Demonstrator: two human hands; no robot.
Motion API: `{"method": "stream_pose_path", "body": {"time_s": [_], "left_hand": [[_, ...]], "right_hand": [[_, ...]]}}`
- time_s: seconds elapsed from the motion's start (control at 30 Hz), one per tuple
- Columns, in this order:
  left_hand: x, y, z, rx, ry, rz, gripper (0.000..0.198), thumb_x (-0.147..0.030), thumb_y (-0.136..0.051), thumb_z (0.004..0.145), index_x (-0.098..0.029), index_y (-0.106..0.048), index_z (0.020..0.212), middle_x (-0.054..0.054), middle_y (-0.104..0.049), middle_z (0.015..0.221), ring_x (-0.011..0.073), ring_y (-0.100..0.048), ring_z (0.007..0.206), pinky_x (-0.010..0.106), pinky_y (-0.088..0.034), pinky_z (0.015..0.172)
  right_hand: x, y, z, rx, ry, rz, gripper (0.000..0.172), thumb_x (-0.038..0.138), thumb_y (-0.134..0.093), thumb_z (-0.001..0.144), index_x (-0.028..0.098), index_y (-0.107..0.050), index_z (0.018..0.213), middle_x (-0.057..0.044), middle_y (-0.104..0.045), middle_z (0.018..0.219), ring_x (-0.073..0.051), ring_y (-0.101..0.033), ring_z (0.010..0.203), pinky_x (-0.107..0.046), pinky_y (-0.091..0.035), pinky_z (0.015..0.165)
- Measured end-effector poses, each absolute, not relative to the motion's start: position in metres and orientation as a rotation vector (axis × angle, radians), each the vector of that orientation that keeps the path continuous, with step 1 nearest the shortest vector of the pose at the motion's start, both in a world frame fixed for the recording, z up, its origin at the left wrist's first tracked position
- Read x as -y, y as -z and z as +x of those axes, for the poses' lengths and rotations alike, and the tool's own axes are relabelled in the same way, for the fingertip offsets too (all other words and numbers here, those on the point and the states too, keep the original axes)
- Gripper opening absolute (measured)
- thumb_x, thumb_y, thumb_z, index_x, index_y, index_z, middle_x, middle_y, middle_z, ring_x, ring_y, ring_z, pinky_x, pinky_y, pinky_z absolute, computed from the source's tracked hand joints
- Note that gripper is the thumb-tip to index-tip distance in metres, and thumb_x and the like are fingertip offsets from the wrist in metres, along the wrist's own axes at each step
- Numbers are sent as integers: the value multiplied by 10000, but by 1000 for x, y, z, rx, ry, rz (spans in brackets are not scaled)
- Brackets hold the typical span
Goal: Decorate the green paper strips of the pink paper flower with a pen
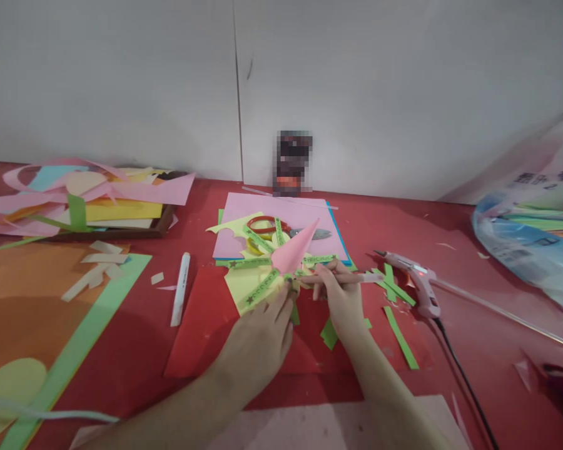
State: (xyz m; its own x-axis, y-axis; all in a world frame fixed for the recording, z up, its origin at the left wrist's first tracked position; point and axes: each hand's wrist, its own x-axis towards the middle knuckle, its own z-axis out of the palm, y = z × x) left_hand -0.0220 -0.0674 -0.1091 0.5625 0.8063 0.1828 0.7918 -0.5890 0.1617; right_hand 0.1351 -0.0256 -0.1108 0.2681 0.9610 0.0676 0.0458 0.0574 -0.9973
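My left hand (258, 337) has its fingertips together on a green paper strip, just below a pink paper cone (294, 249). Patterned green strips (258, 289) fan out around the cone's base, bearing dark drawn marks and star shapes. In my right hand (342, 297) is a slim pinkish-brown pen (340, 278), its tip at the strips by my left fingertips. Red-handled scissors (267, 223) lie behind the cone on yellow-green paper and a pink sheet (237, 219).
A pink glue gun (415, 281) with a lit light lies at right, its cord running forward. Green scraps (398, 337) are near it. A white marker (181, 289) lies at left, beyond it a tray (162, 225) of coloured paper. A plastic bag (520, 244) stands far right.
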Motion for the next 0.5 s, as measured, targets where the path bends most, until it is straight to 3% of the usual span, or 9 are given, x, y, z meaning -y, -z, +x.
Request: {"method": "stream_pose_path", "body": {"time_s": [0.13, 0.3, 0.5], "left_hand": [[66, 106, -21, -1406, -306, 2711, 484, -243, -329, 889, -113, -318, 1355, 93, -404, 1380, 220, -551, 1055, 333, -525, 758], [66, 102, -20, -1437, -201, 2691, 490, -273, -344, 879, -121, -347, 1345, 89, -397, 1385, 218, -596, 971, 321, -538, 699], [65, 103, -18, -1452, -196, 2704, 486, -281, -343, 881, -100, -369, 1331, 105, -380, 1394, 217, -599, 962, 319, -531, 725]], "right_hand": [[24, 112, 136, 1053, -948, -1281, 264, 327, -574, 803, 202, -435, 617, 37, -619, 485, -87, -470, 362, -211, -349, 430], [25, 109, 135, 991, -979, -1278, 252, 333, -594, 788, 205, -437, 637, 38, -629, 513, -92, -482, 377, -210, -382, 440], [25, 109, 134, 1018, -986, -1264, 255, 342, -590, 790, 213, -448, 622, 75, -524, 401, -98, -472, 369, -245, -473, 541]]}}
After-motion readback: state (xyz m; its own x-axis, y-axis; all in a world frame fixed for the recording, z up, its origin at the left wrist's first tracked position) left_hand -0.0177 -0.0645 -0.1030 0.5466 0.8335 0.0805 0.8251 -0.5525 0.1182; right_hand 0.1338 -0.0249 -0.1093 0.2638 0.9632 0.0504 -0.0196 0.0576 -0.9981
